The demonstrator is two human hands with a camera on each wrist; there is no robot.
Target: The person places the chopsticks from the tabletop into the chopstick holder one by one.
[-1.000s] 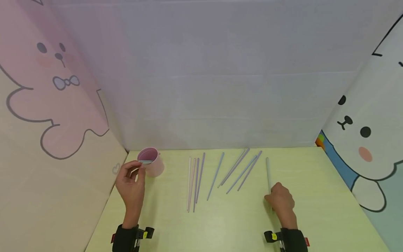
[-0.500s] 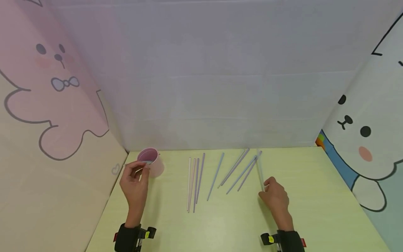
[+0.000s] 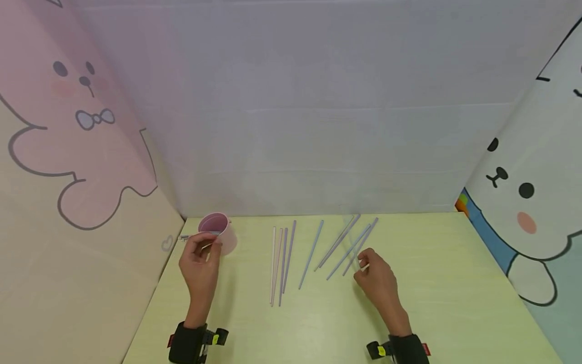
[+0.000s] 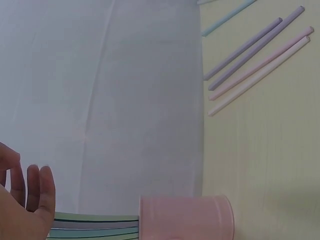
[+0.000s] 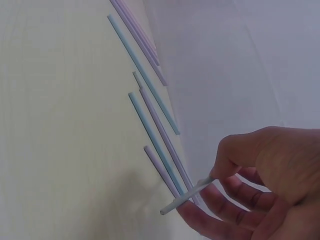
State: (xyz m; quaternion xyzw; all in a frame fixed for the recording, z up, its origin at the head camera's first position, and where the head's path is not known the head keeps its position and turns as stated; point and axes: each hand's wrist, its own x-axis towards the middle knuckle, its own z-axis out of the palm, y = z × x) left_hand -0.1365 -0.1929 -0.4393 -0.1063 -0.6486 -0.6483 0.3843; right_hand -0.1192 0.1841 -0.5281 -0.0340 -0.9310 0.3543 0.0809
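Observation:
Thumb and fingers of my right hand (image 3: 375,273) pinch a pale green straw (image 5: 181,201), raised above the table and tilted. My left hand (image 3: 201,255) is beside the pink cup (image 3: 229,241), fingers loosely bent. Several green, purple and blue straws (image 4: 95,225) stick out of that cup, their outer ends partly behind the left hand; whether the fingers touch them I cannot tell. Beyond the right hand lie several loose purple and blue straws (image 3: 345,253).
Pink and purple straws (image 3: 280,268) lie side by side mid-table, with a single blue straw (image 3: 311,254) to their right. A pale curtain wall (image 3: 291,151) closes the back of the yellow table (image 3: 313,333). Printed sheets hang on both sides.
My right hand has lifted the pale green straw off the table and carried it left, over the loose straws. The left hand has shifted slightly right, uncovering straw ends at its left.

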